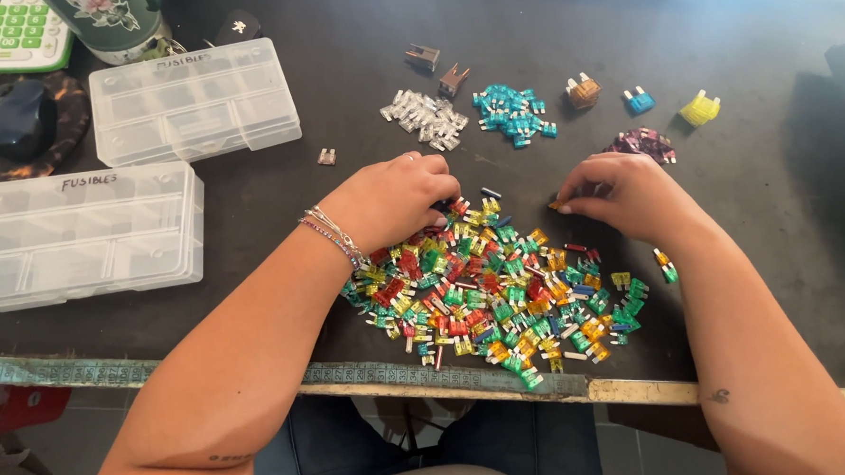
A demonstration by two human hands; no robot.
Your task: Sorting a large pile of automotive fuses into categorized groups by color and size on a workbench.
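We noted a dark tabletop (772, 203) with a worn front edge carrying a strip of measuring tape (390, 374). At the far left lay two clear plastic compartment boxes with closed lids, one nearer (80, 233) and one farther back (193, 100). Behind them stood a white calculator with green keys (10, 32) and a dark green floral container (119, 23).

Across the far side of the tabletop we recorded small sorted groups: a cluster of clear fuses (425, 119), a cluster of light blue fuses (512, 115), two brown pieces (439, 68), one orange-brown fuse (583, 92), one large blue fuse (639, 101), one large yellow fuse (700, 109) and a small purple cluster (642, 144). A single pale fuse (326, 156) lay apart near the boxes.

The mixed pile of small blade fuses in red, green, yellow, orange and blue (491, 291) lay in the middle near the front edge, between the two forearms. The left hand (397, 199), bracelets at its wrist, rested curled at the pile's far left edge, fingertips down among the fuses; we could not tell whether it gripped one. The right hand (620, 193) sat at the pile's far right edge, thumb and fingers pinched narrowly on a small orange piece (556, 204).
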